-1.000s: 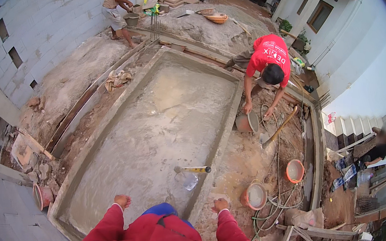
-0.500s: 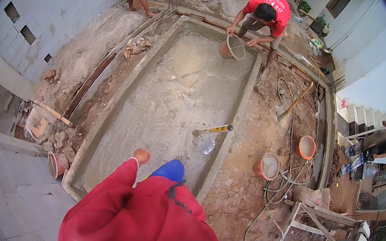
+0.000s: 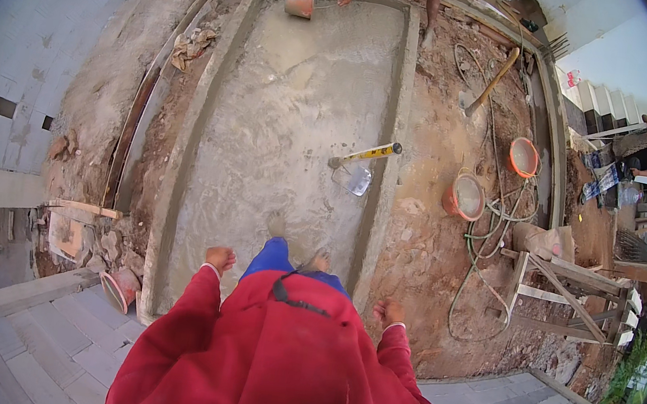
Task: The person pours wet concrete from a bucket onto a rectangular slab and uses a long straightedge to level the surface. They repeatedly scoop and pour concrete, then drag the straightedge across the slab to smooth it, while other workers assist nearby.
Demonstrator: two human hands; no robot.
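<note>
My left hand [image 3: 220, 259] hangs over the left part of a long trough of wet grey cement mix [image 3: 259, 193], its fingers curled and nothing in them. Past the trough's right wall [image 3: 370, 257], my right hand [image 3: 388, 313] hangs above the muddy ground, loosely closed and holding nothing. My bare feet are in the wet mix. Ahead of me a tool with a yellow handle [image 3: 371, 153] and a shiny metal piece [image 3: 355, 180] leans in the mix near the right wall. At the far end a co-worker's hands tilt a bucket [image 3: 299, 3] over the trough.
Two orange buckets [image 3: 524, 157] and a green hose [image 3: 490, 240] lie to the right, near a wooden trestle [image 3: 566, 287]. A wooden-handled tool [image 3: 493, 81] stands in the soil. Another bucket [image 3: 120, 290] tips at near left. More people are at the edges.
My view has tilted down, and my right hand has come into sight. The co-worker's bucket has shifted left and tipped further. My left hand stays curled.
</note>
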